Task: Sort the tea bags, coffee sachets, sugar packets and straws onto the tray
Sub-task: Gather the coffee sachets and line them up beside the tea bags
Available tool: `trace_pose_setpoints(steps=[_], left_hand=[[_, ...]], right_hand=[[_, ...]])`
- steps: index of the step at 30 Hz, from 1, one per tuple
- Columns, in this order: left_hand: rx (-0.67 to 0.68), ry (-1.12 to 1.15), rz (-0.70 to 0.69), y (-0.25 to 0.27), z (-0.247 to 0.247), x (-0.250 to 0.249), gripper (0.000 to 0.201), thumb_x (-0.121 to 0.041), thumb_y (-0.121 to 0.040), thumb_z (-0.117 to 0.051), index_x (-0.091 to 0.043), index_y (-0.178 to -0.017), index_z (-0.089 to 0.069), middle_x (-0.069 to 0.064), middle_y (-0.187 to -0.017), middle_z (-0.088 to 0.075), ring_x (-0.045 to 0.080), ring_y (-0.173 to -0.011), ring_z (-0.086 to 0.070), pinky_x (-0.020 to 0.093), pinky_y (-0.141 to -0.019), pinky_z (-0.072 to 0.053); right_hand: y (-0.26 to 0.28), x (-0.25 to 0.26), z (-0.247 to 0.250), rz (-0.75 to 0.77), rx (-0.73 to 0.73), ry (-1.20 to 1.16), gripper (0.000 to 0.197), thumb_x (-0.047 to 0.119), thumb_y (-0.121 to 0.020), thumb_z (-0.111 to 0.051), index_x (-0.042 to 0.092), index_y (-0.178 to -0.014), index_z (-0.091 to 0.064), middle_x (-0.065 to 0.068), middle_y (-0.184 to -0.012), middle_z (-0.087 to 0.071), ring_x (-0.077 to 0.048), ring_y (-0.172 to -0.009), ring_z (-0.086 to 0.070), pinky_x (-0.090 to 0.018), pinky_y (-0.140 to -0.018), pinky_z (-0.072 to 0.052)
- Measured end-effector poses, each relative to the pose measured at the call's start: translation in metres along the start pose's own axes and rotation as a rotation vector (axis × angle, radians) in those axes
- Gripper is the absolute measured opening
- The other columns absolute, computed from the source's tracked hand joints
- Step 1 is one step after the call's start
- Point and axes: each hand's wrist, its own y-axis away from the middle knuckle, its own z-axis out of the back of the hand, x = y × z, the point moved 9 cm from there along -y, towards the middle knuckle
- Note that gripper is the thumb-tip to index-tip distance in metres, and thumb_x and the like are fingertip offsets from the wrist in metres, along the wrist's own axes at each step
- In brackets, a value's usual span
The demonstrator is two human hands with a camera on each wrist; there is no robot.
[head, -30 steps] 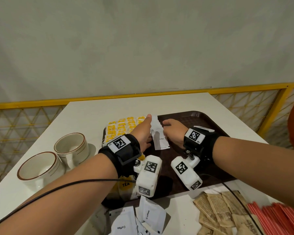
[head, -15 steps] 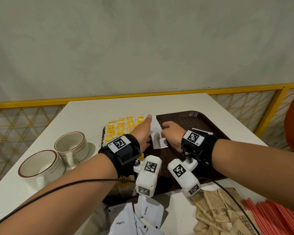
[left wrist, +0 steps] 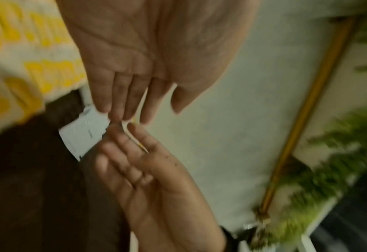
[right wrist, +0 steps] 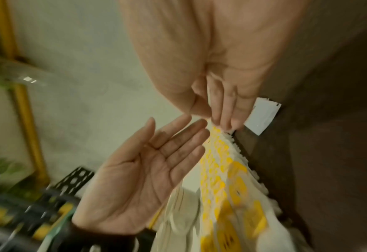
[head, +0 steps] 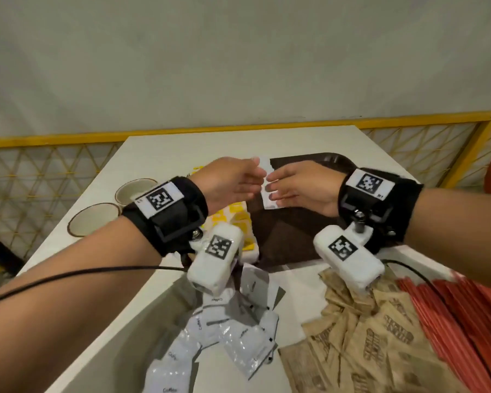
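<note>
Both hands [head: 267,185] half hide one white sachet [left wrist: 84,132] (print unreadable).

Both hands have lifted off the white coffee sachet [head: 268,194], which now lies alone on the tray [head: 301,231] beneath their fingertips. The left hand [head: 233,182] and right hand [head: 304,191] have loosened their grip, fingers straight, palms turned toward each other.

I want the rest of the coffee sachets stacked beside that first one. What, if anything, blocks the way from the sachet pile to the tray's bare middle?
Nothing visible does. The pile lies on the table just before the tray, whose middle is bare beside the placed sachet. Both hands are open above it.
</note>
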Motion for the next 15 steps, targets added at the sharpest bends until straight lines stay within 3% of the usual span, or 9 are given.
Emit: trace_pose_setpoints(steps=[3,6,8,11,13,15], left_hand=[[0.074,-0.457,-0.080,0.048,0.008,0.006,0.020,-0.019,-0.094,-0.055,-0.005,-0.093,-0.071,0.007,-0.090,-0.069,0.013,-0.083,-0.062,0.026,-0.084,-0.052],[0.096,-0.958,-0.164,0.086,0.020,0.022,0.009,-0.024,-0.086,-0.068,-0.021,-0.091,-0.074,-0.011,-0.084,-0.070,0.001,-0.074,-0.061,0.021,-0.076,-0.050],[0.185,-1.091,-0.143,0.104,0.021,0.040,0.015,-0.028,-0.082,-0.071,-0.027,-0.097,-0.072,-0.016,-0.091,-0.067,-0.003,-0.081,-0.061,0.016,-0.076,-0.048],[0.379,-1.201,-0.119,0.122,0.012,0.067,0.036,-0.035,-0.082,-0.071,-0.029,-0.117,-0.065,-0.016,-0.111,-0.063,0.002,-0.100,-0.058,0.015,-0.082,-0.046],[0.436,-1.272,-0.114,0.127,0.008,0.079,0.042,-0.038,-0.083,-0.069,-0.032,-0.123,-0.062,-0.013,-0.121,-0.062,0.006,-0.106,-0.057,0.020,-0.088,-0.046],[0.429,-1.366,-0.106,0.126,0.006,0.089,0.041,-0.041,-0.084,-0.067,-0.032,-0.124,-0.062,-0.011,-0.120,-0.062,0.010,-0.106,-0.057,0.029,-0.093,-0.046]], right_hand=[[0.050,-0.005,-0.034,0.036,0.253,0.295,0.017,0.000,-0.090,-0.059,0.004,-0.105,-0.062,-0.012,-0.091,-0.067,-0.017,-0.080,-0.064,-0.026,-0.073,-0.055],[0.079,-0.019,-0.059,0.146,0.327,0.741,0.012,0.017,-0.085,-0.067,0.016,-0.097,-0.065,-0.005,-0.086,-0.071,-0.021,-0.075,-0.066,-0.033,-0.073,-0.055],[0.088,-0.025,-0.075,0.214,0.335,0.866,0.018,0.025,-0.082,-0.071,0.019,-0.097,-0.064,-0.003,-0.087,-0.068,-0.020,-0.074,-0.064,-0.035,-0.074,-0.053],[0.104,-0.023,-0.100,0.277,0.396,0.903,0.030,0.029,-0.082,-0.072,0.020,-0.108,-0.062,0.002,-0.090,-0.058,-0.011,-0.076,-0.056,-0.027,-0.074,-0.047],[0.113,-0.023,-0.112,0.299,0.446,0.942,0.033,0.033,-0.083,-0.072,0.022,-0.111,-0.062,0.007,-0.102,-0.059,-0.010,-0.091,-0.058,-0.025,-0.082,-0.047],[0.122,-0.024,-0.122,0.317,0.453,1.014,0.036,0.041,-0.081,-0.072,0.024,-0.111,-0.062,0.010,-0.111,-0.058,-0.010,-0.102,-0.055,-0.026,-0.088,-0.047]])
